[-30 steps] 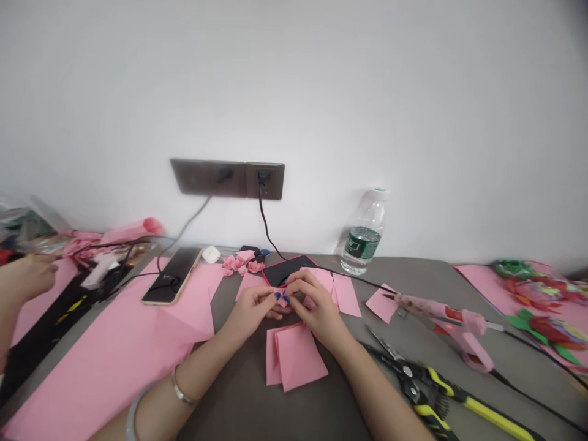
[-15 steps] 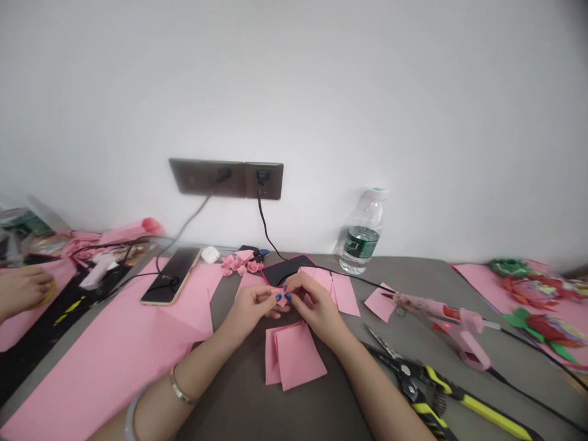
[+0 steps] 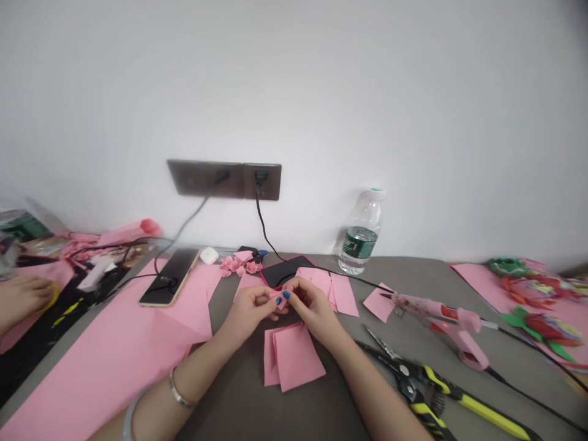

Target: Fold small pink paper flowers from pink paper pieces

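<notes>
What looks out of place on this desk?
The pink hot glue gun lies on its side with its nozzle reaching over a pink paper square. A red light shows on the gun, so the tip may be hot right beside paper, which looks like a risk.

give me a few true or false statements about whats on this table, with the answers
1. The left hand and right hand both pinch a small piece of pink paper. True.
2. The pink hot glue gun lies to the left of the hands. False: it lies to their right.
3. The water bottle stands upright by the wall. True.
4. The right hand grips the yellow-handled snips. False: they lie on the table, apart from the hand.
5. A phone lies on a pink paper sheet. True.
</notes>
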`<state>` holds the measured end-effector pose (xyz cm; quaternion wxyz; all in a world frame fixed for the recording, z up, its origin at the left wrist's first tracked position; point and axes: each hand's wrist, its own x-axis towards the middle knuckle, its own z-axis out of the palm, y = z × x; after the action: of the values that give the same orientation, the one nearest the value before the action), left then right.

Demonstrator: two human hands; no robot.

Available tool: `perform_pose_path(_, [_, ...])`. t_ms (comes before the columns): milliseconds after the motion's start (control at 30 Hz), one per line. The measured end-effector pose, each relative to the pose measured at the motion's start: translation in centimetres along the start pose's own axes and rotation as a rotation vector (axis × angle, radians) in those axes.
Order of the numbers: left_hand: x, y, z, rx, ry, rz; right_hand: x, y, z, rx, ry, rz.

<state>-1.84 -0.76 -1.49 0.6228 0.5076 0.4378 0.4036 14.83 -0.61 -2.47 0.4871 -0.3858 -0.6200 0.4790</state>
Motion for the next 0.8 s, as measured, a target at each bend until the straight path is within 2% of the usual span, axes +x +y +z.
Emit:
perform_pose_path(100, [0.06,-0.01,-0.04,-0.008,0.005,0.0,-0.04,-0.03,-0.01,-0.006,-0.024,-0.017])
perform_pose_path(267, [0.04,0.19,0.03,-0.051,0.02,-0.026,0.02,0.13,-0.03,-0.009,0.007,-0.036])
perform_pose_path(600, [0.0,-0.06,0.12,-0.035,0.069,0.026,0.05,0.42,0.33,-0.048,0.044,-0.098])
perform_pose_path(800, [-0.03,0.01,0.22,-0.069,0.069,0.015,0.0,0.39,0.52,0.021,0.05,-0.06])
